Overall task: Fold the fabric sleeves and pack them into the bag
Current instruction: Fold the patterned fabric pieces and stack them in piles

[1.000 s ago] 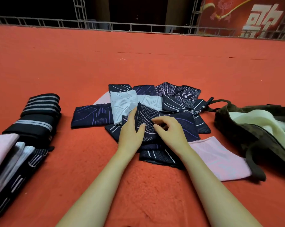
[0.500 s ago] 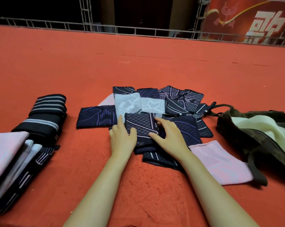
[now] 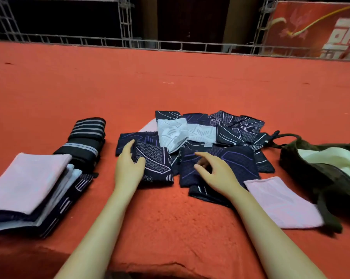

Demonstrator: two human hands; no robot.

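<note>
A pile of loose fabric sleeves (image 3: 210,129), mostly navy with white or purple line patterns plus pale grey ones, lies mid-carpet. My left hand (image 3: 127,168) grips the left edge of a folded navy diamond-patterned sleeve (image 3: 156,164), thumb on top; it sits at the pile's left front. My right hand (image 3: 216,174) hovers with loosely curled fingers over a navy sleeve with purple lines (image 3: 236,164) and holds nothing. A pink sleeve (image 3: 280,204) lies flat at front right. The dark olive bag (image 3: 311,178) lies open at the far right, with pale cream fabric (image 3: 331,160) showing inside.
A stack of folded sleeves (image 3: 29,188), pink on top, sits at the left. Behind it lie black sleeves with grey stripes (image 3: 85,141). Red carpet (image 3: 170,87) stretches back to a metal truss rail (image 3: 170,45). The carpet's front edge drops off near me.
The folded diamond-patterned sleeve has slid left, off the pile, with my left hand on it. My right hand has come off that sleeve and now hovers to its right.
</note>
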